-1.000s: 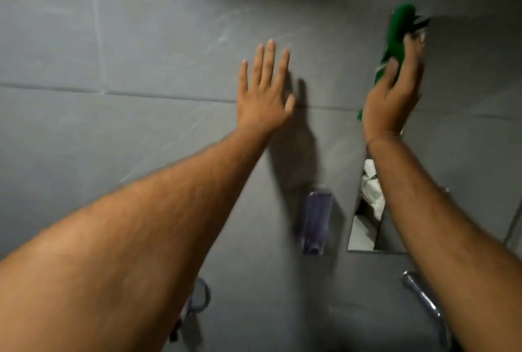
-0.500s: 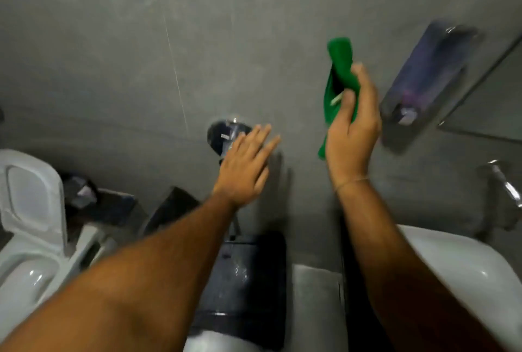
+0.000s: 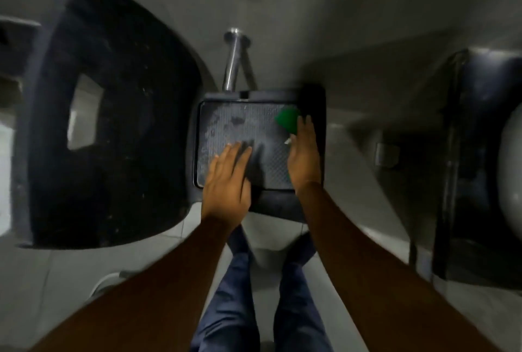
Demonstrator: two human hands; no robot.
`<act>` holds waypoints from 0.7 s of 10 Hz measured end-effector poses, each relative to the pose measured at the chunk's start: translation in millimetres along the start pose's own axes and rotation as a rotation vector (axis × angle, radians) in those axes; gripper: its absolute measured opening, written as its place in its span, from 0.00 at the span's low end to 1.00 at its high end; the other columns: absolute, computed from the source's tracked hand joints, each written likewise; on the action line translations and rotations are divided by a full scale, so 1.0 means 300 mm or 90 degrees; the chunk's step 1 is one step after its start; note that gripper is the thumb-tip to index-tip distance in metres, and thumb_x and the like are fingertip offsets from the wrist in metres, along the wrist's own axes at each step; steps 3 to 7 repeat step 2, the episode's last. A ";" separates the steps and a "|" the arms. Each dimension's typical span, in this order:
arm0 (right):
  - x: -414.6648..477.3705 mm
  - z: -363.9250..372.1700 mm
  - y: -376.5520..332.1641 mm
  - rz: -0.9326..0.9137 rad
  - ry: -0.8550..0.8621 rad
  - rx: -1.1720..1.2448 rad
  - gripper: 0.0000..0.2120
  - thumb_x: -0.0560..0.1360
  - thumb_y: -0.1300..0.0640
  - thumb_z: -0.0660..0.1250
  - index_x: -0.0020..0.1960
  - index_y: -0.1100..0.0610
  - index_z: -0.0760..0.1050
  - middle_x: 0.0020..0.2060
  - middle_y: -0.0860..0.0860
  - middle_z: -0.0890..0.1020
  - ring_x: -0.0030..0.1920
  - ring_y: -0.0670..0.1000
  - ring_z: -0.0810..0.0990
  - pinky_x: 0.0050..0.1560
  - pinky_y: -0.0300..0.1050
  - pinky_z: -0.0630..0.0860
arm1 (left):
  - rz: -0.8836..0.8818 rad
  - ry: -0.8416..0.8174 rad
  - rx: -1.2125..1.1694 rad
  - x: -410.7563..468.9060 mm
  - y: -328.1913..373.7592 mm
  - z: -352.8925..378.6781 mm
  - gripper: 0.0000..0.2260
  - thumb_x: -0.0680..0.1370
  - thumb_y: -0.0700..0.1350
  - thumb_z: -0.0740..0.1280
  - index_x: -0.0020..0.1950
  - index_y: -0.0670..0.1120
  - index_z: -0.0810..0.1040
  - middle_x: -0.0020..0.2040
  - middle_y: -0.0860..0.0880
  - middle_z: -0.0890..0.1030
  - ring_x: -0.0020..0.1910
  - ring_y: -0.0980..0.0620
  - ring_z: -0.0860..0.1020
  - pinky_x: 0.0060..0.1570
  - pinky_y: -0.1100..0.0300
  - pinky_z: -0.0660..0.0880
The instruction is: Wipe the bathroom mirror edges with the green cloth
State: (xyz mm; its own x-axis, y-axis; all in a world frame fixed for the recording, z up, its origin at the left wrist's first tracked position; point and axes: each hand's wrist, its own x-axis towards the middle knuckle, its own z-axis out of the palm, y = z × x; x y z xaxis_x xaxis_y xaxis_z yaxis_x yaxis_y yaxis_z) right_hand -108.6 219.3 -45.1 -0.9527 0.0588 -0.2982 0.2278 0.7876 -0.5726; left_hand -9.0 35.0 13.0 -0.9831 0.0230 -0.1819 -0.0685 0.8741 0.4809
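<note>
The camera looks straight down at a dark square stool [image 3: 255, 114] with a textured, dusty grey top, standing on the pale tiled floor [image 3: 50, 281]. Everything is blurred.

The right hand [image 3: 303, 154] hangs over the right part of the stool top, fingers closed on the green cloth [image 3: 288, 120]. A green corner of the cloth sticks out past the fingertips, over the far right part of the stool top. Whether the cloth touches the stool cannot be told.

The left hand [image 3: 227, 182] is over the near left part of the stool top, palm down, fingers stretched flat and close together, holding nothing. Its shadow falls on the top between the two hands.

Beyond the stool a shiny metal pipe [image 3: 233, 60] runs up to the grey wall. Left of the stool sits a large black curved bin [image 3: 118, 103] with a pale square opening. Right of the stool, well apart, is a dark shape too blurred to name. Below the stool, the person's legs in blue trousers [image 3: 231, 295] stand on the floor.
</note>
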 end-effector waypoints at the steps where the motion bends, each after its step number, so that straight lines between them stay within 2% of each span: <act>1: -0.003 0.114 0.036 -0.006 -0.095 -0.143 0.32 0.88 0.46 0.55 0.86 0.58 0.51 0.87 0.58 0.51 0.87 0.59 0.51 0.87 0.57 0.56 | -0.018 -0.007 0.023 -0.010 -0.031 0.068 0.30 0.84 0.43 0.61 0.88 0.44 0.67 0.88 0.42 0.66 0.89 0.41 0.60 0.88 0.43 0.50; 2: -0.043 0.130 0.044 -0.053 -0.061 -0.238 0.34 0.87 0.41 0.53 0.86 0.58 0.49 0.87 0.56 0.50 0.87 0.58 0.50 0.87 0.61 0.53 | -0.044 -0.068 0.100 -0.017 -0.024 0.104 0.31 0.87 0.47 0.60 0.91 0.44 0.58 0.91 0.43 0.57 0.90 0.43 0.53 0.88 0.44 0.45; 7: -0.043 0.130 0.044 -0.053 -0.061 -0.238 0.34 0.87 0.41 0.53 0.86 0.58 0.49 0.87 0.56 0.50 0.87 0.58 0.50 0.87 0.61 0.53 | -0.044 -0.068 0.100 -0.017 -0.024 0.104 0.31 0.87 0.47 0.60 0.91 0.44 0.58 0.91 0.43 0.57 0.90 0.43 0.53 0.88 0.44 0.45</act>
